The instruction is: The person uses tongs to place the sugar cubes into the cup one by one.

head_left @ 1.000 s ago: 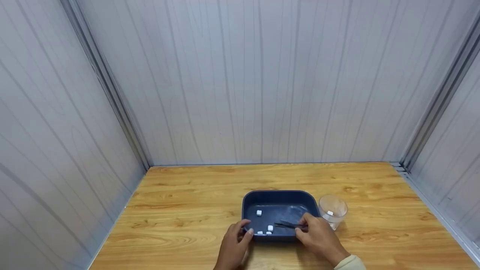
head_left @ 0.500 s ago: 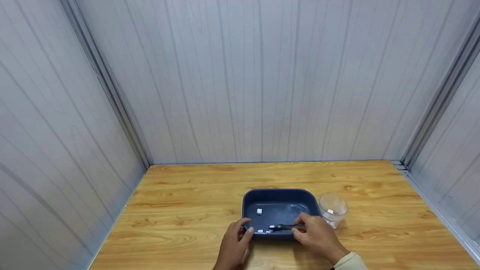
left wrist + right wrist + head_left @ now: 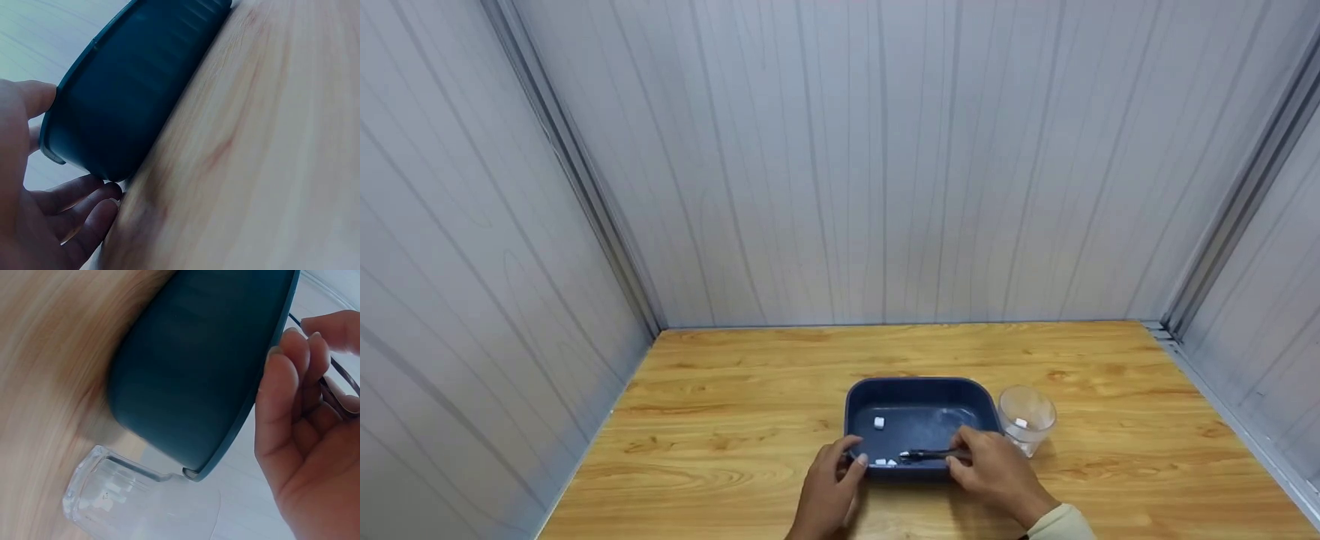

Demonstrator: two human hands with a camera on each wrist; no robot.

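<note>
A dark blue rectangular dish (image 3: 922, 381) with high walls stands on the table. At its near left corner my left hand (image 3: 831, 484) grips it, thumb at the rim (image 3: 56, 95) and other fingers low around the outside wall. My right hand (image 3: 997, 469) pinches dark tweezers (image 3: 934, 454) over the near right side, its curled fingers beside the rim in the right wrist view. The tweezers' tips are at a small white cube (image 3: 904, 454), mostly covered by them. More white pieces (image 3: 881, 462) lie along the near wall, partly hidden by it, and a single cube (image 3: 879, 423) lies farther back.
A clear glass cup (image 3: 1027, 412) stands close against the dish's right side, with white cubes (image 3: 104, 498) inside. The wooden table (image 3: 720, 420) ends at pale panel walls (image 3: 840, 187) at the back and sides.
The tweezers' tips have moved left onto the white cube, which they now overlap. My right hand shifted slightly left with them. The left hand keeps its hold on the dish.
</note>
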